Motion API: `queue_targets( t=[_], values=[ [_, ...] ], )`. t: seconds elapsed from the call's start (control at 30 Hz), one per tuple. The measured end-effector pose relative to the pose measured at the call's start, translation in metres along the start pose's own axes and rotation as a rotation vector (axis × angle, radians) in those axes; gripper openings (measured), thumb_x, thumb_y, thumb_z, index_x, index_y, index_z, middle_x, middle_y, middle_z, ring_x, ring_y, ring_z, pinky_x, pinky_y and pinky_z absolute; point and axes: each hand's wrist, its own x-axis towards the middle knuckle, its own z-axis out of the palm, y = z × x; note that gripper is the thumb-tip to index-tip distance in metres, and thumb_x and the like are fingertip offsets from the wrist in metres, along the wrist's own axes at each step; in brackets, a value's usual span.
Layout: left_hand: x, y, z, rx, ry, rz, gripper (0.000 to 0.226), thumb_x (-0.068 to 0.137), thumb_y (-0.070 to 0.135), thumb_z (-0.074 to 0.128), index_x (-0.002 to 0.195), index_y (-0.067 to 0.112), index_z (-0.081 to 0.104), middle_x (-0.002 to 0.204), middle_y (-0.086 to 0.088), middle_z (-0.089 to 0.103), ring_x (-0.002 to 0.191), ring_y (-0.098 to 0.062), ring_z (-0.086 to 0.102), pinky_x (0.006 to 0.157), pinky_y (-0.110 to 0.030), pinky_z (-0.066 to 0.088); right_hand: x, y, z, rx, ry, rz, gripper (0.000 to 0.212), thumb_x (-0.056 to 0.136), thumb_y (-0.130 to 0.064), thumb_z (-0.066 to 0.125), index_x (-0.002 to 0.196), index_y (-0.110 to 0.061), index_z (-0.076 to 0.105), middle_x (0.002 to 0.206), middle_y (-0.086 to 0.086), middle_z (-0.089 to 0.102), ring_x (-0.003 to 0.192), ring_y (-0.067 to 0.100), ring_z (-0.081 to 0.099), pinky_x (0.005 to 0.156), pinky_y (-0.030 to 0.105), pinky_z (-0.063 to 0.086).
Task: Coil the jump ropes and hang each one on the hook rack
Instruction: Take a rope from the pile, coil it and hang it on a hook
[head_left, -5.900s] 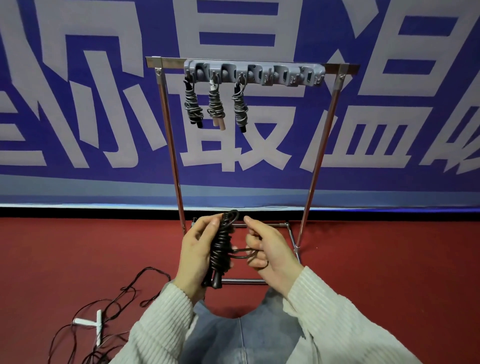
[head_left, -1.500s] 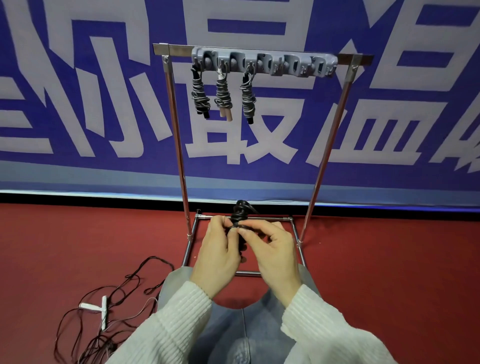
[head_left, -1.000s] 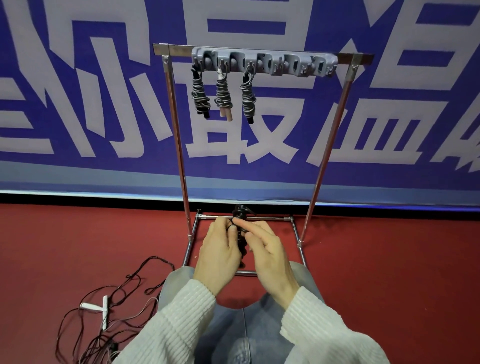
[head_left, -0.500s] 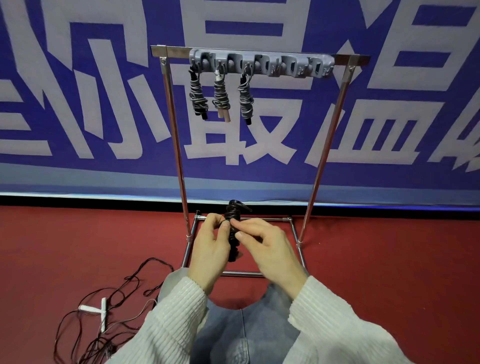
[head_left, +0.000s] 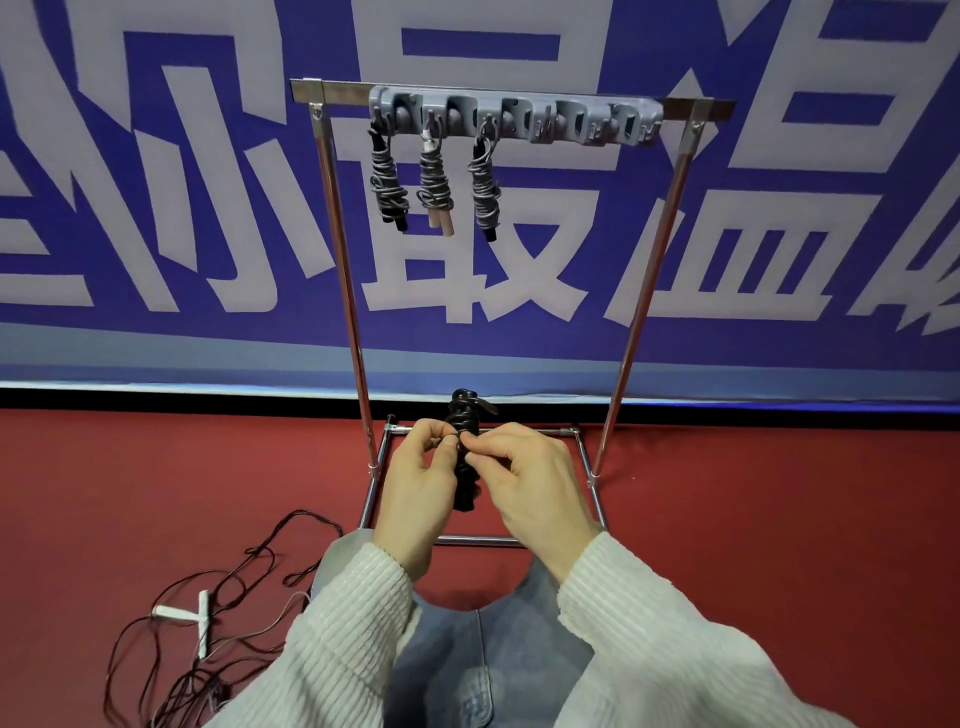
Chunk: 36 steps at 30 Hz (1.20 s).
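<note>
At the lower centre of the frame, a black jump rope wound into a tight bundle is held upright between both hands. The left hand pinches its middle with curled fingers, and the right hand pinches the loose end against it. For a good result, the end should probably be tucked firmly under a turn, and one loop kept free at the top for hanging. The grey plastic hook rack, on its metal stand in the upper centre, already carries three coiled grey ropes. Another thin dark rope with white handles lies uncoiled on the red floor at the lower left. On the blue banner behind, large pale characters are seen, but they are cut off and cannot be read with certainty.
</note>
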Motion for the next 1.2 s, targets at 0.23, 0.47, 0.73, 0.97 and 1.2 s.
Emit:
queue_targets(
  t=[0.23,0.47,0.73,0.97,1.2],
  values=[
    [0.007,-0.018,-0.006,0.418,0.054,0.217,0.019,0.103,0.017,0.049,0.092,0.031,0.054,0.099,-0.003,0.059,0.077,-0.024,0.065,0.067,-0.048,0.058,0.004,0.0,-0.002,-0.077,-0.028,0.087,0.014,0.088,-0.027,0.076,0.1,-0.025,0.082,0.091,-0.009,0.075,0.084,0.01,0.069,0.08,0.035,0.055],
    [-0.001,-0.021,-0.008,0.705,0.076,0.425,0.017,0.1,0.013,0.053,0.11,0.025,0.06,0.11,0.013,0.052,0.082,-0.006,0.057,0.069,-0.03,0.048,-0.003,-0.005,-0.001,0.032,-0.005,0.219,0.02,0.083,-0.025,0.077,0.076,-0.026,0.059,0.063,-0.006,0.064,0.055,0.009,0.057,0.061,0.035,0.052],
    [-0.01,-0.032,-0.012,0.57,0.103,0.445,0.024,0.102,0.009,0.05,0.114,0.029,0.057,0.104,0.013,0.061,0.093,-0.001,0.06,0.077,-0.023,0.05,-0.001,-0.007,0.005,0.289,0.033,0.334,0.025,0.074,-0.025,0.088,0.07,-0.023,0.063,0.059,-0.008,0.062,0.055,0.008,0.057,0.059,0.029,0.05],
    [-0.01,-0.031,-0.013,0.548,-0.029,0.317,0.027,0.091,0.026,0.065,0.11,0.036,0.048,0.107,0.015,0.058,0.096,0.0,0.059,0.08,-0.027,0.052,-0.002,-0.003,0.005,0.367,-0.003,0.403,0.023,0.075,-0.02,0.088,0.07,-0.019,0.065,0.058,-0.004,0.064,0.054,0.011,0.06,0.058,0.032,0.05],
    [-0.001,-0.037,-0.012,0.569,0.083,0.352,0.032,0.089,0.035,0.073,0.111,0.031,0.049,0.104,0.011,0.065,0.094,-0.008,0.064,0.082,-0.037,0.055,0.0,-0.006,-0.005,0.374,-0.089,0.293,0.022,0.082,-0.002,0.074,0.082,-0.022,0.066,0.083,-0.006,0.071,0.076,0.013,0.066,0.075,0.034,0.056]
  ],
)
